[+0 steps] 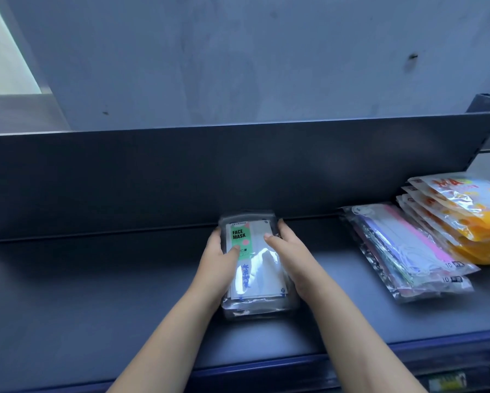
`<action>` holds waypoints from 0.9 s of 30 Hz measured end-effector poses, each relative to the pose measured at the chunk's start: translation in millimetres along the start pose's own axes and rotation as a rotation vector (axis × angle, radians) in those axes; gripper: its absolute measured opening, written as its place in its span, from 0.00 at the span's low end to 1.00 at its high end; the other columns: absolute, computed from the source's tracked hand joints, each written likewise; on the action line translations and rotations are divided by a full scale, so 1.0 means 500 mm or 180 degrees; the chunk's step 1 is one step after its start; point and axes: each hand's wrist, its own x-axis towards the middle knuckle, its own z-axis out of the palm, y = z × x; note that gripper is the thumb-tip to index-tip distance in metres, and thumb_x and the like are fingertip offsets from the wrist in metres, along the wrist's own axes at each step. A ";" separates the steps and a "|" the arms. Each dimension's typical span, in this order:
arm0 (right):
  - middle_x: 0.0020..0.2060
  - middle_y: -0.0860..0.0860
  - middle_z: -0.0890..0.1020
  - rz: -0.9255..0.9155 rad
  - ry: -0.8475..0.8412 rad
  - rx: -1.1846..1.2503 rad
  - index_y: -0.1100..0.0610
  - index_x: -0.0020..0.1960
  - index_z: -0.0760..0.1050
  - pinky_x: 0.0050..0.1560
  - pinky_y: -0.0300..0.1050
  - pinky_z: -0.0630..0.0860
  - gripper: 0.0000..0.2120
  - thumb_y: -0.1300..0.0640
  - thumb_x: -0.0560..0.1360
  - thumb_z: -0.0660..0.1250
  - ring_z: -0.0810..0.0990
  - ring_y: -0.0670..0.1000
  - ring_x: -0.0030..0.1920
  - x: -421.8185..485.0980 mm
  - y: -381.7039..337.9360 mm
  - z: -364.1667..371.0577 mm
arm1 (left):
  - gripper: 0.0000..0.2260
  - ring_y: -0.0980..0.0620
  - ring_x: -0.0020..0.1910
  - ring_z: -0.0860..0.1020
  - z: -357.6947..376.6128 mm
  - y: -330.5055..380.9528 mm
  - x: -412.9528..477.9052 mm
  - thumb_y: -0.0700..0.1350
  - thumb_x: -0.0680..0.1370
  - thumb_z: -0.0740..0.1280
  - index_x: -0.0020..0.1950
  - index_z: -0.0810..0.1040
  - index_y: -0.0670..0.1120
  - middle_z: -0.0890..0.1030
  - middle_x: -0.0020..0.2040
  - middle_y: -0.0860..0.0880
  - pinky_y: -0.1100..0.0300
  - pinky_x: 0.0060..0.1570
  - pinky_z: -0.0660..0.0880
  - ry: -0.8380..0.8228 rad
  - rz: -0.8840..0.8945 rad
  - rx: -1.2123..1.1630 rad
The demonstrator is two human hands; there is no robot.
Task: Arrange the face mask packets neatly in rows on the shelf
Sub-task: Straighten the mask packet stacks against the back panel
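A stack of clear face mask packets [259, 268] with a green "FACE MASK" label lies on the dark shelf [96, 293], its far end against the shelf's back panel. My left hand [219, 260] grips the stack's left side, thumb on top. My right hand [287, 251] grips its right side, thumb on the top packet. To the right lies a pile of clear packets with pink and white masks [408, 251], and beyond it a fanned pile of orange and yellow packets [462, 214].
The upright dark back panel [238, 171] runs along the rear of the shelf. The shelf's front lip [266, 370] has a blue edge with a price tag strip at the lower right. A grey wall rises behind.
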 end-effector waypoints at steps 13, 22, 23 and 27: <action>0.80 0.41 0.65 -0.0136 -0.0215 -0.0273 0.46 0.86 0.48 0.79 0.51 0.65 0.45 0.48 0.75 0.68 0.68 0.46 0.77 0.016 0.019 -0.007 | 0.14 0.59 0.52 0.86 -0.012 -0.006 0.005 0.37 0.84 0.64 0.64 0.77 0.54 0.86 0.56 0.58 0.63 0.49 0.80 0.0179 0.0064 0.0117; 0.85 0.49 0.48 -0.0926 0.0286 -0.2729 0.56 0.85 0.44 0.80 0.41 0.47 0.36 0.43 0.85 0.56 0.46 0.47 0.84 -0.007 -0.001 0.012 | 0.27 0.57 0.79 0.65 -0.033 0.005 0.002 0.46 0.85 0.64 0.84 0.62 0.48 0.66 0.81 0.56 0.60 0.75 0.63 0.0368 0.0448 0.1314; 0.85 0.50 0.49 -0.1059 0.0374 -0.3042 0.57 0.86 0.45 0.82 0.43 0.48 0.36 0.41 0.85 0.53 0.46 0.48 0.84 -0.013 -0.003 0.016 | 0.28 0.55 0.83 0.59 -0.038 0.004 0.003 0.48 0.86 0.62 0.85 0.60 0.47 0.61 0.84 0.53 0.60 0.79 0.58 0.0396 0.0655 0.1748; 0.85 0.51 0.55 -0.1372 0.0509 -0.3725 0.57 0.85 0.51 0.83 0.49 0.52 0.42 0.34 0.79 0.36 0.50 0.51 0.84 -0.032 -0.017 0.032 | 0.30 0.47 0.84 0.59 -0.043 0.003 0.002 0.57 0.85 0.56 0.83 0.63 0.44 0.62 0.85 0.45 0.51 0.81 0.55 0.0452 0.1221 0.3262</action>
